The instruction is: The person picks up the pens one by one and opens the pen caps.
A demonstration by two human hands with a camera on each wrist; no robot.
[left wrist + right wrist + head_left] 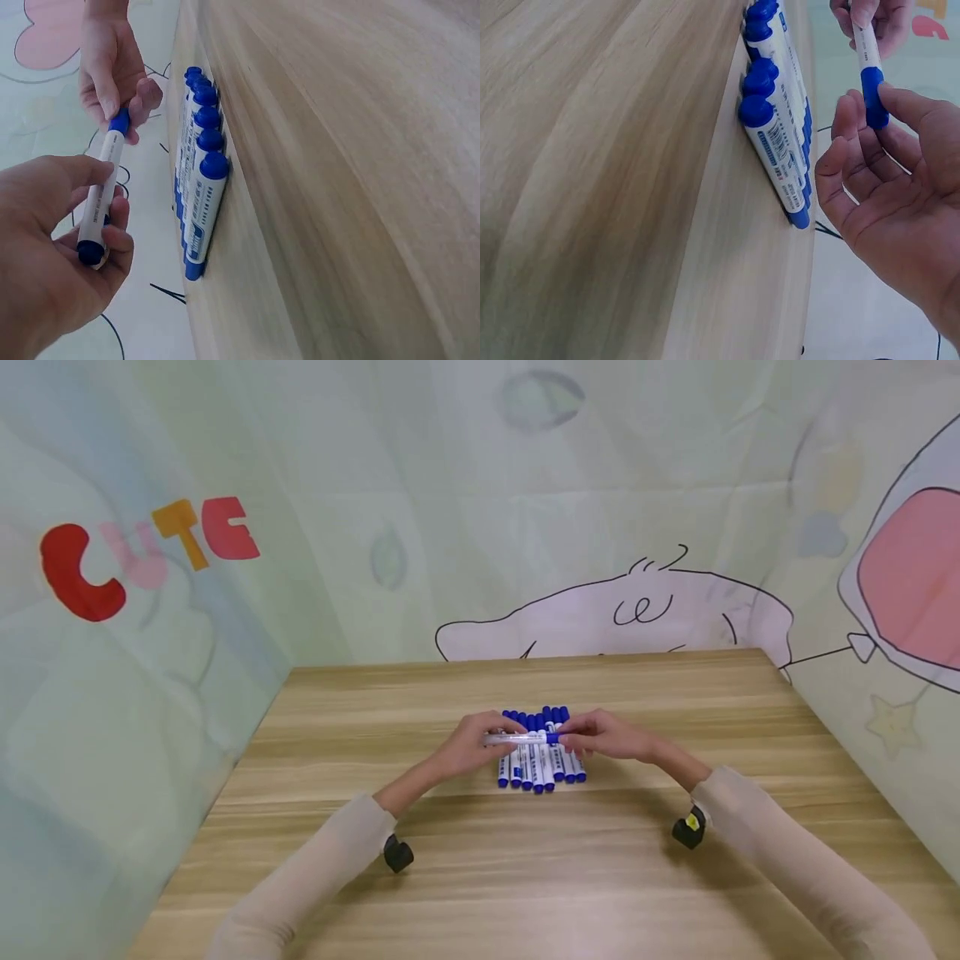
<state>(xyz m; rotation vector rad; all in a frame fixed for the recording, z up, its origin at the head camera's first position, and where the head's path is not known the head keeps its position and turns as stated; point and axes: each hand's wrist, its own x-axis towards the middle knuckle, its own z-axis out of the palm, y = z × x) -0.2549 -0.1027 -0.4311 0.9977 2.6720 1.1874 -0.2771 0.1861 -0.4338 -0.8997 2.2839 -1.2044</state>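
Note:
A white marker with a blue cap [531,738] is held level between both hands, above a row of similar markers. My left hand [472,745] grips its white barrel [102,193], thumb on top and fingers curled beneath. At the other end, my right hand [609,735] pinches the blue cap [874,97] between thumb and fingers. The cap is on the barrel. Below, several blue-capped white markers [537,768] lie side by side on the wooden table [375,710], caps pointing to the far side. Part of the row is hidden behind the hands and the held marker.
A printed curtain [360,510] with cartoon drawings hangs behind the table and along its sides. Black wrist cameras sit under the left sleeve [315,860] and the right sleeve [795,852].

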